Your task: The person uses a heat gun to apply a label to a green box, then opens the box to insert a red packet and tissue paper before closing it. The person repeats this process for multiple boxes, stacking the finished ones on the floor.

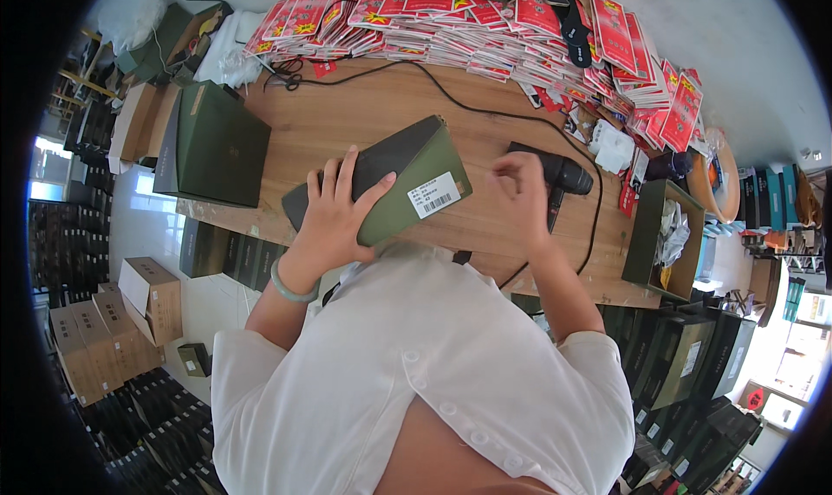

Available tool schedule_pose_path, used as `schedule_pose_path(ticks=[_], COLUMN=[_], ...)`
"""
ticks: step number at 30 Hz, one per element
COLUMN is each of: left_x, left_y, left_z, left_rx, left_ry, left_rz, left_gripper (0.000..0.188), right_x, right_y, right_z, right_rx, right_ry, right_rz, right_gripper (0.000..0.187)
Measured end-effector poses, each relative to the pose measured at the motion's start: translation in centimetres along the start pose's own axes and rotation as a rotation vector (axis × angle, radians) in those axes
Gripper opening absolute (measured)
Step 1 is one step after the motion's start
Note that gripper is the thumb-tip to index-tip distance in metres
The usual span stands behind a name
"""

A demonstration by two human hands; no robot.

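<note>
Several cartons (163,311) stand beside the wooden table (364,96); red packets (433,40) line its far edge; left hand (332,216) clamps a barcode-labelled box (390,216); right hand (525,193), clasped or apart, I cannot tell.

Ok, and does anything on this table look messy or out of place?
Yes, mildly. The red packets along the far side sit in an uneven heap, several lying askew at its right end. A black cable also trails loosely across the tabletop, tangled at left. The green box under the left hand shows no obvious damage.
</note>
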State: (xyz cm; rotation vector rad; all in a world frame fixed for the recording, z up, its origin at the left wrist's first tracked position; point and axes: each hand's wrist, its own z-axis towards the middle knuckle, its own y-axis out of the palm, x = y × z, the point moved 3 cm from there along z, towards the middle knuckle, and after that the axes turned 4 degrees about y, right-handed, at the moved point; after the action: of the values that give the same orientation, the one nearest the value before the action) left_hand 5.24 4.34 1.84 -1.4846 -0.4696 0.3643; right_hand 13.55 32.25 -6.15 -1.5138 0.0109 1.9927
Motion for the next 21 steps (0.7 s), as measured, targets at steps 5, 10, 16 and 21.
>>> schedule_pose_path(ticks=[5, 10, 16, 21], left_x=[-0.4, -0.4, -0.6, -0.6], left_y=[-0.1, 0.1, 0.6, 0.5], left_z=[0.5, 0.3, 0.3, 0.3], left_rx=[0.032, 0.033, 0.05, 0.042], left_ry=[0.025, 0.026, 0.041, 0.04], left_rz=[-0.028, -0.04, -0.025, -0.027], left_gripper=[0.108, 0.104, 0.105, 0.108], right_x=[-5.5, -5.5, -6.6, -6.9], right_y=[3.4, 3.8, 4.2, 4.3], right_z=[1.0, 1.4, 1.5, 1.6], right_rx=[-0.108, -0.095, -0.152, -0.197], right_ry=[-0.137, -0.191, -0.154, -0.142], right_rz=[-0.077, -0.17, -0.322, -0.434], right_gripper=[0.022, 0.022, 0.019, 0.021])
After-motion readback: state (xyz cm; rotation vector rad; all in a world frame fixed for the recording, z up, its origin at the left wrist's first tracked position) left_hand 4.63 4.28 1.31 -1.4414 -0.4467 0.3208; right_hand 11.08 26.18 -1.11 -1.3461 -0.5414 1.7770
